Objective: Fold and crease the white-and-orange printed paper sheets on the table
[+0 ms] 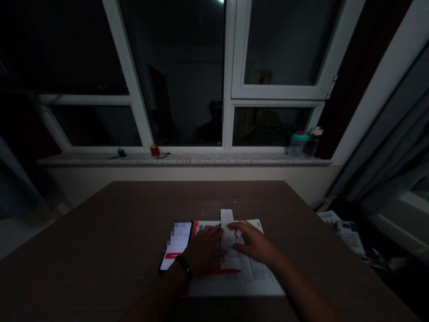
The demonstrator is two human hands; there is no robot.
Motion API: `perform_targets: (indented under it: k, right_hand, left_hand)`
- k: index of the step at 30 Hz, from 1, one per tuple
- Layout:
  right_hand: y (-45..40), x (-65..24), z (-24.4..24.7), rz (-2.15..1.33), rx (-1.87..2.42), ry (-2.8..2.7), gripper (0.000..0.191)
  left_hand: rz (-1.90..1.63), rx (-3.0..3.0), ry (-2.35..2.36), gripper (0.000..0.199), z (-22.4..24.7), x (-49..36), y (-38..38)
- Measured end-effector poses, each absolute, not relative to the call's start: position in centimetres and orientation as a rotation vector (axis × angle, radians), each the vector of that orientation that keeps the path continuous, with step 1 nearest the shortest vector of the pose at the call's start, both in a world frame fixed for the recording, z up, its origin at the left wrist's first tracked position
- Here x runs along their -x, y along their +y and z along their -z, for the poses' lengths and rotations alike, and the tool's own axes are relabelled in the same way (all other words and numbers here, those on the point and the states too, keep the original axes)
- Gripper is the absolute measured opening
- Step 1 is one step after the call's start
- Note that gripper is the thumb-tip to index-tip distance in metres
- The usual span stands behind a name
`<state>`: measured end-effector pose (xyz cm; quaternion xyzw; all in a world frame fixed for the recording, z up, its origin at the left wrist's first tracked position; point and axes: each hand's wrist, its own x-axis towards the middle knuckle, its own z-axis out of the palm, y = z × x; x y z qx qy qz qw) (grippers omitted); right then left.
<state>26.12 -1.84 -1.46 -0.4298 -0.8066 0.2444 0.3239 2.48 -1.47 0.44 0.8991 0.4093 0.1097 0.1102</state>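
Note:
A narrow strip of folded white paper (227, 217) lies upright in view on a printed booklet (264, 278) with orange-red parts. My left hand (206, 248), with a dark band at the wrist, rests at the strip's left edge, its fingers stretched toward it and partly in shadow. From the right, my right hand (256, 243) reaches over the strip, thumb and forefinger apart with their tips on the paper. A small pink piece (238, 233) shows in the gap between them; I cannot tell whether it is touched. A red pen-like edge (231, 271) shows below the strip.
A lit phone (176, 243) lies left of the booklet on the brown table (100, 241). Beyond it, the stone windowsill (201, 159) carries a red jar (154, 150), a small dark bottle (121, 152) and a teal-lidded container (298, 143). Papers (346, 235) are piled at the right.

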Motion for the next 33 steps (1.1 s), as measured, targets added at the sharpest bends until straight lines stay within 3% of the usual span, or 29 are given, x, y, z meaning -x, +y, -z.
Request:
perform_targets:
  k: [10, 17, 33]
  right_hand:
    - [-1.8, -26.0, 1.7, -0.635, 1.124, -2.128, 0.053]
    - [-1.9, -25.8, 1.4, -0.628, 1.111, -2.135, 0.053]
    - [-2.1, -24.7, 1.4, -0.585, 1.123, -2.201, 0.057]
  left_hand:
    - [-0.405, -2.532, 1.118, 0.054, -0.7, -2.7, -1.6]
    - [-0.418, -2.439, 1.148, 0.07, -0.4, -2.5, -1.7]
    - [-0.366, -2.49, 1.079, 0.072, 1.2, -2.0, -1.0]
